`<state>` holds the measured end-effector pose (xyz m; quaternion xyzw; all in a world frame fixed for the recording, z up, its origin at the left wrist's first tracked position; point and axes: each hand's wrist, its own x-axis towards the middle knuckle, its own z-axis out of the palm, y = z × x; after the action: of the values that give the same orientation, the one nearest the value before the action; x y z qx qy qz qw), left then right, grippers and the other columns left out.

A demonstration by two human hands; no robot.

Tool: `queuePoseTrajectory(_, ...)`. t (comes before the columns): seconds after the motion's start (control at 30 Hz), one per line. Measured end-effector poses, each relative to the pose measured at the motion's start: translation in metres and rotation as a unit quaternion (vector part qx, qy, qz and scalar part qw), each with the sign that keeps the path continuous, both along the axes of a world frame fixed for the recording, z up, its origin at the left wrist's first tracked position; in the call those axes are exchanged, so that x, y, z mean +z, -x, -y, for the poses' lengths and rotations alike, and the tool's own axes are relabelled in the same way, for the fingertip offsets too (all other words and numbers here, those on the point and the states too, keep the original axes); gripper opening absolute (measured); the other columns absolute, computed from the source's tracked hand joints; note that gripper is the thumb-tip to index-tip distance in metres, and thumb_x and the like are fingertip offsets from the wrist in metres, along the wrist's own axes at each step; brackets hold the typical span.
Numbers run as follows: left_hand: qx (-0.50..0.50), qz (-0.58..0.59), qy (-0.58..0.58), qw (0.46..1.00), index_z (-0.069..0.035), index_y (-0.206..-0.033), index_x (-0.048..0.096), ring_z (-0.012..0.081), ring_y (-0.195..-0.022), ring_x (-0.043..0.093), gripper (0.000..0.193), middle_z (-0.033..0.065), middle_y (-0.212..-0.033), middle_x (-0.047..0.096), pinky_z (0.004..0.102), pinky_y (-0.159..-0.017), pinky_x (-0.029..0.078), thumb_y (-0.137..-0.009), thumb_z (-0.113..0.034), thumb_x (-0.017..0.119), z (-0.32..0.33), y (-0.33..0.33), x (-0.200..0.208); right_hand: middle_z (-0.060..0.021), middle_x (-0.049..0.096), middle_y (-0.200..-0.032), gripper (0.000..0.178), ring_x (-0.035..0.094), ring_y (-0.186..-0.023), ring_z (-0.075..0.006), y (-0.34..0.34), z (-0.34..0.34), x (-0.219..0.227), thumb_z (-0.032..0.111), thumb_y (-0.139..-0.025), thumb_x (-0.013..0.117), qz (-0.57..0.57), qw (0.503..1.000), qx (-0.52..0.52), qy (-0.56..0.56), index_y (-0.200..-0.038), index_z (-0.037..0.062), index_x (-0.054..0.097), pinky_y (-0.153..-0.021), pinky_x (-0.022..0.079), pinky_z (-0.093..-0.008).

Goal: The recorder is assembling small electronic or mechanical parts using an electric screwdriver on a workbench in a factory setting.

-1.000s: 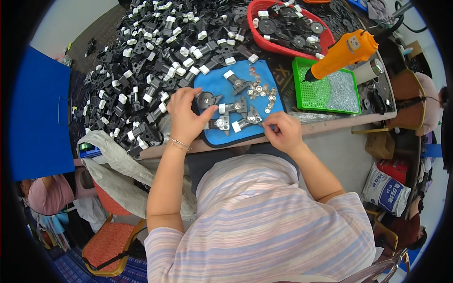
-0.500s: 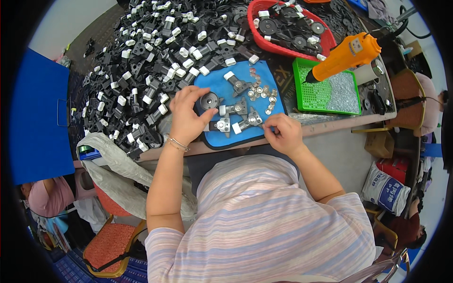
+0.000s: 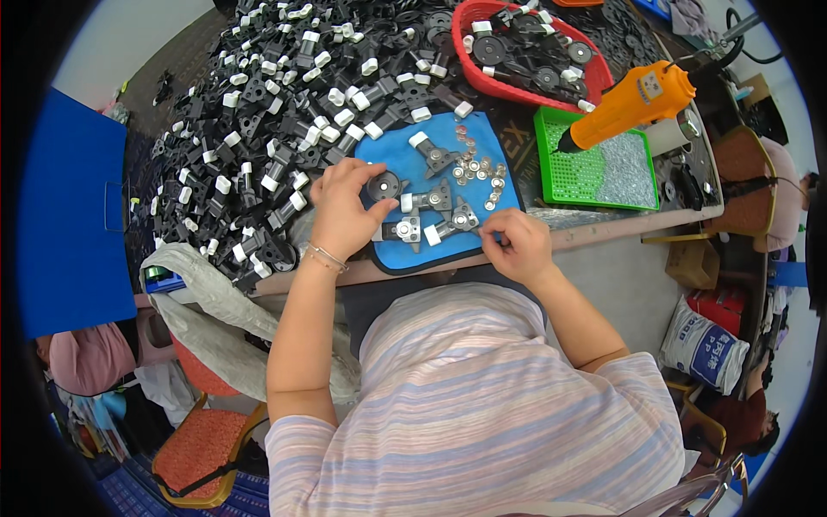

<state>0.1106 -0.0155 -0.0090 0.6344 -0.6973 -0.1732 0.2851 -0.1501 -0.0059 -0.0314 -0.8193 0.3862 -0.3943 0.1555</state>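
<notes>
My left hand curves around a round black wheel-like part, with fingertips at its far rim and the thumb at its near side. This part lies at the left side of a blue mat. Close to my left thumb is a black bracket with a metal plate. Similar brackets with white ends lie beside it. At the mat's near right edge, my right hand is closed, thumb against curled fingers; whatever they hold is too small to make out. Several small round metal pieces lie on the mat's right side.
A large heap of black parts with white ends covers the table's left and back. Behind the mat stands a red basket of parts. An orange electric screwdriver hangs over a green tray of small silvery pieces. Other people sit nearby.
My hands and the parts on the mat stay almost still. At the far left, the person in pink has shifted posture.
</notes>
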Motion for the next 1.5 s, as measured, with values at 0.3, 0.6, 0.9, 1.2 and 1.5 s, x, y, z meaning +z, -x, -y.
queuePoseTrajectory(0.3,0.028,0.025,-0.031,0.999,-0.015,-0.104,0.063,0.0238,-0.101,0.049,0.048,0.0028,-0.098,0.055,0.0423,-0.093,0.028,-0.059,-0.021,0.078,-0.005,0.001,0.005,-0.0041,0.062,-0.074,0.015,0.058,-0.056,-0.0197,-0.003,-0.001,0.0,0.001,-0.066,0.066,0.004,1.0,0.009,0.001,-0.075,0.0092,0.057,-0.047,0.045,-0.0287)
queuePoseTrajectory(0.6,0.15,0.093,0.166,0.97,-0.012,-0.102,0.061,0.0238,-0.101,0.045,0.046,0.0042,-0.103,0.054,0.0398,-0.09,0.025,-0.062,-0.029,0.076,-0.073,-0.024,0.017,-0.0038,0.062,-0.074,0.017,0.05,-0.049,-0.0135,-0.001,-0.003,-0.003,-0.002,-0.067,0.066,0.022,1.0,0.007,-0.013,-0.076,0.008,0.056,-0.042,0.039,-0.0241)
queuePoseTrajectory(0.9,0.294,0.212,0.124,0.923,-0.011,-0.095,0.061,0.0238,-0.099,0.047,0.041,0.0051,-0.1,0.054,0.0399,-0.093,0.025,-0.061,-0.028,0.077,-0.126,-0.072,0.0,-0.0049,0.062,-0.076,0.018,0.045,-0.046,-0.0122,-0.002,0.0,-0.005,-0.003,-0.067,0.066,0.02,0.999,0.028,-0.012,-0.076,0.0072,0.056,-0.042,0.036,-0.0236)
queuePoseTrajectory(1.2,0.269,0.225,0.155,0.924,-0.007,-0.089,0.059,0.0222,-0.087,0.052,0.039,0.0032,-0.085,0.06,0.0383,-0.088,0.03,-0.066,-0.035,0.075,-0.093,-0.087,-0.007,-0.0056,0.062,-0.075,0.017,0.044,-0.045,-0.012,-0.004,-0.002,-0.005,-0.004,-0.067,0.066,0.024,1.0,0.018,0.0,-0.076,0.0062,0.055,-0.042,0.035,-0.0235)
queuePoseTrajectory(1.5,0.291,0.249,0.253,0.888,-0.01,-0.101,0.058,0.0252,-0.105,0.049,0.028,0.0058,-0.113,0.055,0.0407,-0.091,0.03,-0.083,-0.031,0.06,-0.048,-0.162,-0.026,-0.0052,0.061,-0.074,0.016,0.043,-0.046,-0.012,-0.006,-0.002,-0.004,-0.003,-0.068,0.066,0.017,1.0,0.009,0.003,-0.076,0.0061,0.056,-0.042,0.036,-0.024)
